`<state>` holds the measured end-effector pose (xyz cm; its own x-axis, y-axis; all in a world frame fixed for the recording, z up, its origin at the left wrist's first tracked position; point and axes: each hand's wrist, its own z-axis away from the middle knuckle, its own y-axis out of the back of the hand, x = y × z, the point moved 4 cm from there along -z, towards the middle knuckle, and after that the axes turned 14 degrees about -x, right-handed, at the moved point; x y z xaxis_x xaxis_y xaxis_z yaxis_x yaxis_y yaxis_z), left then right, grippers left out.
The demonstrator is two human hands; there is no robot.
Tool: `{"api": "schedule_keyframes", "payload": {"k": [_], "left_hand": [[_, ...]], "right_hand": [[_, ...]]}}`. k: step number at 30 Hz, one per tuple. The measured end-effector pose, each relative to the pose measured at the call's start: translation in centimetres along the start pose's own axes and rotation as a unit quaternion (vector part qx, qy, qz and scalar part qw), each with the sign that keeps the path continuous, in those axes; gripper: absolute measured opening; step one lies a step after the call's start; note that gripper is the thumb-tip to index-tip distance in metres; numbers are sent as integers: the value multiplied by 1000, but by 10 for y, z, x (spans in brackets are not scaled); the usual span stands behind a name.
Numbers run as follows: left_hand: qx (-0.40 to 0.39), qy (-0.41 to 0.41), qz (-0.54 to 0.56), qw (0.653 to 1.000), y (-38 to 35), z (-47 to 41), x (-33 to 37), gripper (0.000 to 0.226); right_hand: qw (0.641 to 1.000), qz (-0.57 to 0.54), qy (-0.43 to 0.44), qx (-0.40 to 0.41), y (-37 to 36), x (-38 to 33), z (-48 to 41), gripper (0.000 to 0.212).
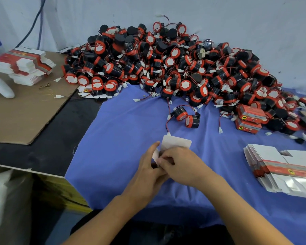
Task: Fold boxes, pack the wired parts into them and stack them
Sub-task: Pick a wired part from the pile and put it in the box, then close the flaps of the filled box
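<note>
Folding is the step in hand: both hands meet over the blue cloth (122, 138), working a single white box blank (177, 143) into shape. The left hand (147, 167) grips its near-left edge, thumb raised against a side flap, while the right hand (182, 165) has its fingers curled over the near end, pinching the card. One flap sticks out flat beyond the knuckles, so the box looks not yet formed. Two loose wired parts (185, 116) lie just beyond it, one white plug almost touching the flap, with the big pile of parts (166, 64) heaped against the wall behind. Two closed boxes (249, 119) sit stacked at the pile's right edge, and a stack of flat blanks (281, 172) lies to the right. Next, I judge, the sides must be squared and one end tucked shut, then a nearby part dropped in with its wire coiled clear of the flap.
</note>
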<state>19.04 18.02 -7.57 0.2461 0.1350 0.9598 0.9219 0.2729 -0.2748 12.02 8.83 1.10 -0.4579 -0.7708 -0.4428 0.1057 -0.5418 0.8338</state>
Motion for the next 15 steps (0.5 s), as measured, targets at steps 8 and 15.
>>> {"api": "schedule_keyframes", "payload": {"k": [8,15], "left_hand": [[-12,-37,-245,969,7,10,2,80],[12,-101,-352,930,0,25,18,39]], "right_hand": [[998,-26,-49,42,5,-1,-8,8],[992,81,-42,82,2,-6,-9,5]]}}
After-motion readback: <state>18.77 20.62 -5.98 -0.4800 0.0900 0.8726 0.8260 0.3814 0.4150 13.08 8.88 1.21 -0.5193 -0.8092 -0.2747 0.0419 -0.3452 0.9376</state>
